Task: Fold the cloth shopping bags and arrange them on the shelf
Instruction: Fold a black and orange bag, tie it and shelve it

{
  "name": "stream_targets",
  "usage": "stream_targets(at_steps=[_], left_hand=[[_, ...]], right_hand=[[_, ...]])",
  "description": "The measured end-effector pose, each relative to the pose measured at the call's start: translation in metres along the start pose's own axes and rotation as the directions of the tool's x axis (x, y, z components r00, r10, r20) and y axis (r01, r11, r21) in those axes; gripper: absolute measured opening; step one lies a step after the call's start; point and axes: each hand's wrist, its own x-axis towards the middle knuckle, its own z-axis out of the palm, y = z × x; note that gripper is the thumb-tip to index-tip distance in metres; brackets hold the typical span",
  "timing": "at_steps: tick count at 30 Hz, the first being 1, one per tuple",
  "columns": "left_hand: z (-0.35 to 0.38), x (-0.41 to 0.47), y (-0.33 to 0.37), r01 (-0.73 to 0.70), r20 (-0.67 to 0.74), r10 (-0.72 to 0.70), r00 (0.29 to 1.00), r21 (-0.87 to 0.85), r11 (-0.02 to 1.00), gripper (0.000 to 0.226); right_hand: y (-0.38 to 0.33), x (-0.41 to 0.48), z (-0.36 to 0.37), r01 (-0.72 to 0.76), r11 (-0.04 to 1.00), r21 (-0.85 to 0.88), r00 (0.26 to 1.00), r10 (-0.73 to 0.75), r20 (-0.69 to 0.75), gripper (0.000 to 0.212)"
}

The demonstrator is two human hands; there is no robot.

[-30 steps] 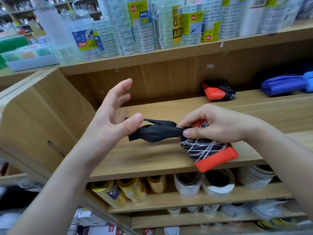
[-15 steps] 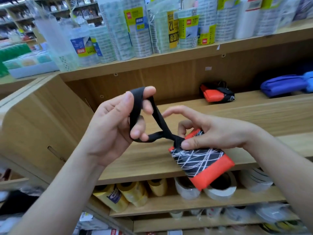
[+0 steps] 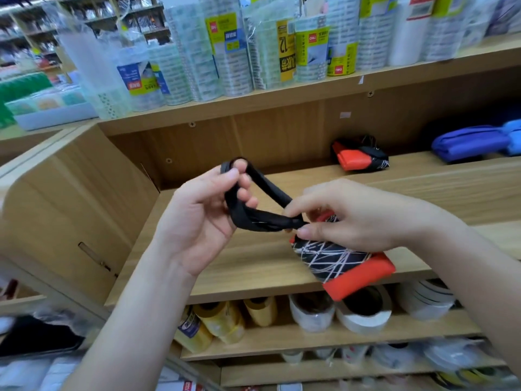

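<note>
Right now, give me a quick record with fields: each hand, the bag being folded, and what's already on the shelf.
Left hand: fingers hooked through the black strap loop, holding it taut
Right hand: grips the folded bag, thumb and forefinger pinching the strap's base
Bag in hand: black with white lines, red edge, compact bundle, held at the shelf front
On shelf: a similar red-and-black bag at the back, blue bags farther right
Below: tape rolls
</note>
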Motion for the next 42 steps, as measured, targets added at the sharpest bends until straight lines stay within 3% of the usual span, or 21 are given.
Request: stream_targets(at_steps=[3, 5, 6, 7, 9, 10, 11, 12, 13, 15, 16, 19, 21, 24, 27, 29, 31, 34, 37, 40, 42], left_hand=[[-0.014, -0.003, -0.001, 0.064, -0.109, -0.025, 0.994, 0.367, 0.928, 0.054], [-0.021, -0.008, 0.009, -0.045, -0.011, 0.063, 0.998, 0.563, 0.825, 0.088], [-0.020, -0.012, 0.016, -0.195, 0.137, 0.139, 0.981, 0.689, 0.698, 0.098], [-0.018, -0.015, 0.021, -0.359, 0.323, 0.158, 0.933, 0.808, 0.467, 0.104], [-0.009, -0.016, 0.021, -0.594, 0.609, 0.092, 0.788, 0.790, -0.151, 0.101], [-0.004, -0.015, 0.020, -0.627, 0.678, 0.047, 0.734, 0.702, -0.336, 0.086], [0.001, -0.014, 0.018, -0.643, 0.695, 0.014, 0.718, 0.671, -0.369, 0.063], [0.005, -0.014, 0.018, -0.654, 0.675, -0.008, 0.738, 0.712, -0.257, 0.040], [0.005, -0.014, 0.019, -0.615, 0.614, -0.046, 0.788, 0.788, -0.034, 0.026], [0.004, -0.014, 0.023, -0.428, 0.508, -0.089, 0.857, 0.797, 0.426, 0.024], [0.001, -0.014, 0.024, -0.386, 0.500, -0.060, 0.864, 0.734, 0.559, 0.028], [-0.005, -0.015, 0.020, -0.295, 0.510, 0.031, 0.860, 0.445, 0.845, 0.034], [-0.006, -0.015, 0.020, -0.202, 0.488, 0.047, 0.871, 0.270, 0.941, 0.033], [-0.011, -0.013, 0.022, -0.047, 0.456, 0.001, 0.890, 0.090, 0.995, 0.056], [-0.011, -0.012, 0.019, -0.008, 0.437, -0.019, 0.899, 0.061, 0.998, 0.070], [-0.007, -0.011, 0.019, 0.011, 0.477, -0.024, 0.878, 0.030, 0.999, 0.078], [0.000, -0.009, 0.015, 0.040, 0.538, -0.006, 0.843, -0.052, 0.998, 0.084], [0.010, -0.005, 0.001, 0.123, 0.589, 0.044, 0.807, -0.240, 0.963, 0.090], [0.013, -0.001, -0.011, 0.216, 0.610, 0.081, 0.788, -0.397, 0.892, 0.089], [0.012, 0.002, -0.019, 0.245, 0.607, 0.087, 0.790, -0.444, 0.862, 0.086], [0.012, 0.003, -0.025, 0.251, 0.582, 0.076, 0.809, -0.460, 0.852, 0.082]], right_hand=[[0.008, -0.002, -0.003, -0.037, 0.963, 0.266, 0.993, 0.005, 0.121, 0.016], [0.013, -0.003, -0.003, -0.062, 0.918, 0.393, 0.977, -0.024, 0.212, 0.014], [0.014, -0.004, -0.003, -0.076, 0.891, 0.448, 0.965, -0.047, 0.258, 0.013], [0.016, -0.004, -0.003, -0.091, 0.864, 0.496, 0.950, -0.073, 0.302, 0.012], [0.018, -0.002, -0.003, -0.107, 0.822, 0.559, 0.923, -0.127, 0.363, 0.012], [0.019, -0.001, -0.003, -0.104, 0.805, 0.584, 0.913, -0.156, 0.377, 0.013], [0.019, 0.000, -0.003, -0.101, 0.786, 0.610, 0.905, -0.183, 0.385, 0.014], [0.018, 0.000, -0.004, -0.102, 0.764, 0.637, 0.896, -0.208, 0.393, 0.015], [0.017, 0.000, -0.005, -0.102, 0.742, 0.663, 0.889, -0.230, 0.395, 0.016], [0.019, -0.002, -0.005, -0.077, 0.717, 0.693, 0.897, -0.254, 0.362, 0.019], [0.021, -0.003, -0.004, -0.051, 0.718, 0.694, 0.914, -0.247, 0.323, 0.022], [0.027, -0.005, 0.000, -0.028, 0.678, 0.734, 0.959, -0.190, 0.212, 0.040], [0.028, -0.009, 0.000, -0.067, 0.622, 0.780, 0.965, -0.157, 0.209, 0.058], [0.023, -0.017, -0.011, -0.075, 0.739, 0.670, 0.985, -0.051, 0.166, 0.070], [0.010, -0.019, -0.022, -0.099, 0.978, 0.181, 0.995, 0.092, 0.050, 0.061], [-0.001, -0.019, -0.020, -0.126, 0.975, -0.183, 0.989, 0.108, -0.104, 0.042], [-0.010, -0.020, -0.013, -0.152, 0.901, -0.406, 0.952, 0.022, -0.306, 0.027], [-0.011, -0.016, 0.002, -0.160, 0.841, -0.517, 0.842, -0.158, -0.516, 0.026], [-0.005, -0.014, 0.018, -0.087, 0.853, -0.514, 0.764, -0.274, -0.584, 0.041], [0.002, -0.017, 0.027, 0.027, 0.832, -0.554, 0.765, -0.374, -0.525, 0.065], [0.002, -0.018, 0.029, 0.035, 0.840, -0.541, 0.805, -0.344, -0.483, 0.071]])
